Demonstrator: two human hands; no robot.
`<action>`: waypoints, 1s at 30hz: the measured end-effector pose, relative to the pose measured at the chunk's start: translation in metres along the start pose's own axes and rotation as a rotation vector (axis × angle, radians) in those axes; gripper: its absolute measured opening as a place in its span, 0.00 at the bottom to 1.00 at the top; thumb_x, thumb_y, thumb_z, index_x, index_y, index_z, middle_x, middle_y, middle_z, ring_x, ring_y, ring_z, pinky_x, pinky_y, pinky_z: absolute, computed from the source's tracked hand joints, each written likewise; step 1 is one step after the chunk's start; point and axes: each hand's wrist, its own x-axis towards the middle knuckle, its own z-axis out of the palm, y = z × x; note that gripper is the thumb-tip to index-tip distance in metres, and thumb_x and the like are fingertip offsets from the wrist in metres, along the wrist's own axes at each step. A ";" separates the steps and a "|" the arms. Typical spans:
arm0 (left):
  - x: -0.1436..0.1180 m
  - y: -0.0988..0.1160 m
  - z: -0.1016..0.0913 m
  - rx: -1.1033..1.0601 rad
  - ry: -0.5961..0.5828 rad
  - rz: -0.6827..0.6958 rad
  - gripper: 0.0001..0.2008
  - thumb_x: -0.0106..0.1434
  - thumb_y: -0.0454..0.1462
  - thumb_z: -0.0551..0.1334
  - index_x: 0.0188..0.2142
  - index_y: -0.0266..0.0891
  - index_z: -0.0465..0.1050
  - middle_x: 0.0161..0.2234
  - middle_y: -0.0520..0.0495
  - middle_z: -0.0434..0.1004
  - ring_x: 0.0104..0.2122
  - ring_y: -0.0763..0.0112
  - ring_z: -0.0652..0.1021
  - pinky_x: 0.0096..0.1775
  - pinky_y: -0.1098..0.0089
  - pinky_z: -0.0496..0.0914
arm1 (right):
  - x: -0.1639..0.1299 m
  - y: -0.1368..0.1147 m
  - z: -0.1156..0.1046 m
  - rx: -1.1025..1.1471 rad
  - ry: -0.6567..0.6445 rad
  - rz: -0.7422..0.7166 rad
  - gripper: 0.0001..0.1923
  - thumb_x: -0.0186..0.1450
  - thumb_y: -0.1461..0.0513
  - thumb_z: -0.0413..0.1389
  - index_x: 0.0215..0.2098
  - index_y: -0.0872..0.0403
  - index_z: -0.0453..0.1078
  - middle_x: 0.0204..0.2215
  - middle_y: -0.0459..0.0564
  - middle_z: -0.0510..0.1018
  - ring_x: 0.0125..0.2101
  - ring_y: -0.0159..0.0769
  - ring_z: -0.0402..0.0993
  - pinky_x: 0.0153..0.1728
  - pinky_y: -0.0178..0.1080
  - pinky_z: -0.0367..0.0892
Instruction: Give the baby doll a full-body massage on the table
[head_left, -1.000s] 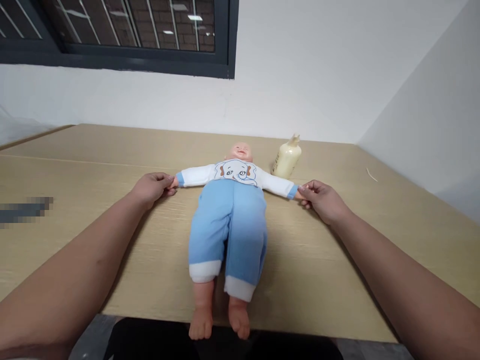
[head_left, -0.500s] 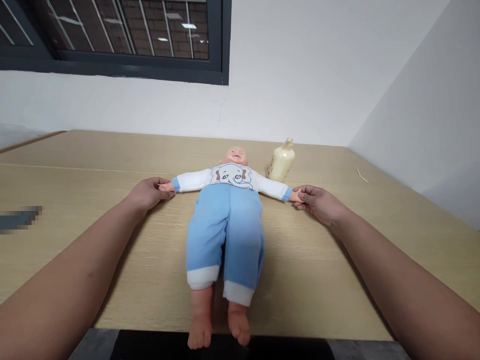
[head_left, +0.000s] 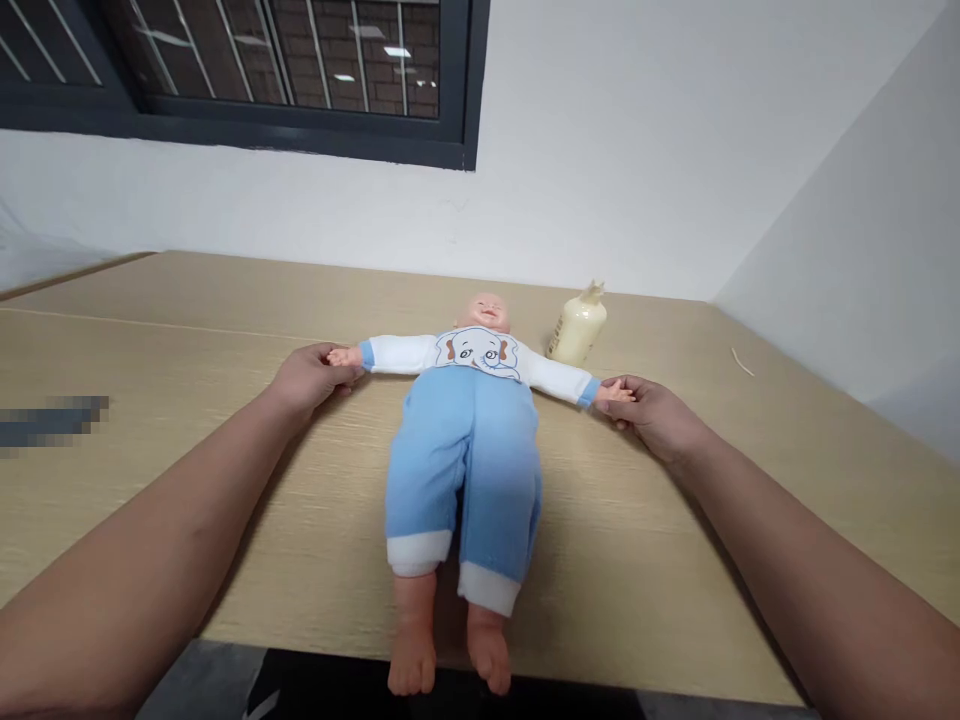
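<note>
A baby doll lies on its back on the wooden table, head away from me and feet over the near edge. It wears blue trousers with white cuffs and a white top with an elephant face on the chest. Both its arms are stretched out sideways. My left hand is closed on the doll's hand at the left. At the right, my right hand grips the doll's other hand between thumb and fingers. A cream pump bottle stands beside the doll's head, on the right.
A thin pale strip lies on the table at the right. A dark, pixelated object sits at the left edge. White walls border the table behind and right, with a dark-framed window at the back left.
The view has shifted slightly, so the doll, bottle and window appear a little further right. Both hands still hold the doll's hands; the right grip looks slightly changed, showing more of the doll's fingers.
</note>
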 end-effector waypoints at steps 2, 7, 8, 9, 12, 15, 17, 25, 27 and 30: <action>0.002 -0.002 0.002 -0.122 0.001 0.021 0.19 0.39 0.38 0.76 0.33 0.35 0.78 0.27 0.46 0.78 0.24 0.71 0.74 0.27 0.71 0.69 | -0.002 -0.003 0.003 0.016 0.032 -0.030 0.19 0.50 0.56 0.72 0.35 0.55 0.74 0.20 0.44 0.72 0.20 0.30 0.63 0.20 0.34 0.55; 0.000 0.006 0.011 -0.176 0.083 0.084 0.14 0.49 0.43 0.74 0.25 0.36 0.76 0.22 0.49 0.72 0.23 0.73 0.71 0.28 0.71 0.69 | -0.002 -0.008 0.006 0.017 0.133 -0.127 0.18 0.56 0.48 0.67 0.31 0.53 0.72 0.19 0.44 0.68 0.21 0.32 0.63 0.21 0.35 0.58; -0.002 0.009 0.013 -0.162 0.105 0.090 0.14 0.50 0.44 0.73 0.25 0.36 0.76 0.22 0.50 0.72 0.23 0.73 0.71 0.29 0.70 0.69 | -0.002 -0.008 0.006 0.007 0.148 -0.143 0.18 0.57 0.47 0.66 0.31 0.52 0.72 0.19 0.44 0.68 0.21 0.32 0.63 0.22 0.36 0.59; -0.004 0.011 0.014 -0.148 0.124 0.096 0.14 0.51 0.45 0.73 0.25 0.37 0.76 0.22 0.50 0.72 0.23 0.72 0.71 0.29 0.70 0.69 | -0.002 -0.008 0.007 -0.005 0.159 -0.158 0.19 0.58 0.46 0.65 0.31 0.52 0.71 0.19 0.44 0.68 0.22 0.33 0.63 0.22 0.36 0.60; -0.009 0.014 0.016 -0.093 0.139 0.124 0.16 0.52 0.47 0.72 0.25 0.37 0.76 0.21 0.51 0.71 0.22 0.72 0.69 0.27 0.71 0.65 | -0.002 -0.005 0.009 -0.036 0.182 -0.205 0.20 0.60 0.45 0.63 0.30 0.53 0.71 0.20 0.45 0.69 0.22 0.32 0.63 0.24 0.36 0.62; -0.011 0.011 0.019 -0.027 0.142 0.152 0.15 0.50 0.46 0.73 0.23 0.38 0.73 0.19 0.52 0.69 0.21 0.74 0.66 0.24 0.72 0.60 | -0.001 -0.003 0.012 -0.026 0.178 -0.233 0.21 0.56 0.45 0.66 0.31 0.53 0.70 0.21 0.44 0.70 0.23 0.31 0.63 0.24 0.35 0.62; -0.012 0.010 0.022 -0.001 0.177 0.159 0.15 0.51 0.45 0.72 0.25 0.37 0.74 0.21 0.52 0.71 0.21 0.73 0.67 0.25 0.72 0.60 | 0.001 -0.003 0.012 -0.005 0.149 -0.231 0.21 0.53 0.47 0.69 0.32 0.53 0.70 0.22 0.43 0.70 0.23 0.30 0.62 0.24 0.34 0.61; -0.022 0.021 0.031 0.028 0.173 0.320 0.16 0.58 0.48 0.67 0.40 0.38 0.80 0.40 0.42 0.83 0.39 0.59 0.80 0.43 0.64 0.72 | -0.006 -0.015 0.017 -0.019 0.221 -0.315 0.22 0.56 0.45 0.67 0.38 0.53 0.75 0.31 0.50 0.80 0.33 0.40 0.75 0.35 0.41 0.72; -0.024 0.024 0.036 0.058 0.172 0.384 0.18 0.60 0.49 0.66 0.42 0.38 0.80 0.45 0.41 0.83 0.46 0.56 0.80 0.50 0.60 0.72 | -0.012 -0.021 0.029 -0.054 0.259 -0.368 0.24 0.60 0.44 0.63 0.43 0.53 0.76 0.38 0.53 0.82 0.40 0.45 0.77 0.41 0.45 0.74; -0.029 0.027 0.051 0.133 0.170 0.520 0.20 0.64 0.49 0.62 0.49 0.39 0.78 0.55 0.39 0.77 0.57 0.53 0.75 0.60 0.55 0.66 | -0.019 -0.030 0.052 -0.126 0.304 -0.466 0.26 0.64 0.45 0.58 0.52 0.52 0.73 0.52 0.56 0.79 0.52 0.49 0.75 0.47 0.47 0.74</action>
